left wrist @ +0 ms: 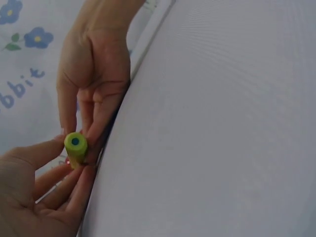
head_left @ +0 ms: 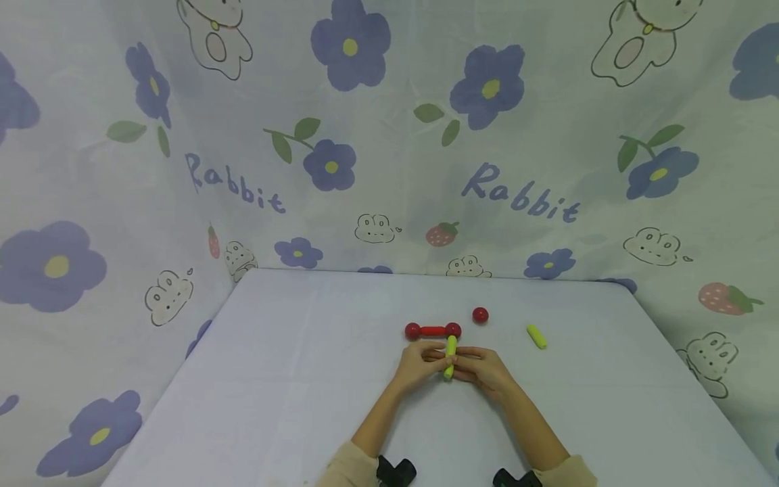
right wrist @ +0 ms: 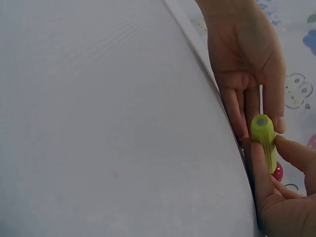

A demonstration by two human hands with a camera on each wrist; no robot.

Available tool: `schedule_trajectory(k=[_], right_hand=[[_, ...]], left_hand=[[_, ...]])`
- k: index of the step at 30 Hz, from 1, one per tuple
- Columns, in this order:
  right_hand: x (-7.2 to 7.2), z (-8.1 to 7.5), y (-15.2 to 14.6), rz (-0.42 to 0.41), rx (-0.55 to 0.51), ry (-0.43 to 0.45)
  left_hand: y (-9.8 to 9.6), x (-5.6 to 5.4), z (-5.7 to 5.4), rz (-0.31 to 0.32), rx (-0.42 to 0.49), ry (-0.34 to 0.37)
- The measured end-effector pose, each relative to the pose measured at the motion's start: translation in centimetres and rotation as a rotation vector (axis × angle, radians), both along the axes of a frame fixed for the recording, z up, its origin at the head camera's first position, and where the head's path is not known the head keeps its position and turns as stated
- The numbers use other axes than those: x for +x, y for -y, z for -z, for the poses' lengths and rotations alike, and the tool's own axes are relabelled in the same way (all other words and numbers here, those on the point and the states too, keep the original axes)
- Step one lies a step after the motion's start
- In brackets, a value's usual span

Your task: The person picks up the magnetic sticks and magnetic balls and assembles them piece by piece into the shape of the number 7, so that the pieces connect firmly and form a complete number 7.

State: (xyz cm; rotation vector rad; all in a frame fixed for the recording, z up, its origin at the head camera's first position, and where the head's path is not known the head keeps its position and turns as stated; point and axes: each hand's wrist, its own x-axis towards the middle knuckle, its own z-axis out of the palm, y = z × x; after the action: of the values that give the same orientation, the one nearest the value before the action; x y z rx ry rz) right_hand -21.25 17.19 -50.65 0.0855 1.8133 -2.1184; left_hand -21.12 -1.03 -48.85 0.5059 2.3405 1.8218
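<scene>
A yellow-green ribbed rod [head_left: 450, 358] is pinched between the fingertips of my left hand [head_left: 417, 368] and my right hand [head_left: 487, 372]. It points away from me, and its near end bears a small dark round spot, seen on the rod [left wrist: 75, 142] in the left wrist view. Just beyond its far end lies a red rod [head_left: 433, 331] with a red ball [head_left: 412, 331] at its left end and another red ball [head_left: 453, 329] at its right. Whether the yellow-green rod touches that right ball, I cannot tell.
Behind my right hand sits a loose red ball [head_left: 480, 315]. Farther right, a second yellow-green rod [head_left: 537, 337] lies on the white table [head_left: 292, 365]. A flower-and-rabbit patterned cloth [head_left: 389, 122] hangs behind and at both sides.
</scene>
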Motion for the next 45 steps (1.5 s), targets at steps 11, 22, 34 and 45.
schedule_trajectory(k=[11, 22, 34, 45], right_hand=[[0.2, 0.7, -0.4, -0.040, -0.028, -0.030], [0.6, 0.0, -0.1, -0.077, 0.009, -0.070], [0.8, -0.4, 0.0, -0.069, 0.046, -0.076], [1.0, -0.7, 0.1, -0.067, 0.050, -0.076]], left_hand=[[0.0, 0.9, -1.6, -0.028, 0.022, 0.038], [0.2, 0.8, -1.8, -0.029, 0.036, 0.005], [-0.3, -1.0, 1.7, -0.059, 0.056, 0.056], [-0.5, -1.3, 2.6, -0.076, 0.109, 0.056]])
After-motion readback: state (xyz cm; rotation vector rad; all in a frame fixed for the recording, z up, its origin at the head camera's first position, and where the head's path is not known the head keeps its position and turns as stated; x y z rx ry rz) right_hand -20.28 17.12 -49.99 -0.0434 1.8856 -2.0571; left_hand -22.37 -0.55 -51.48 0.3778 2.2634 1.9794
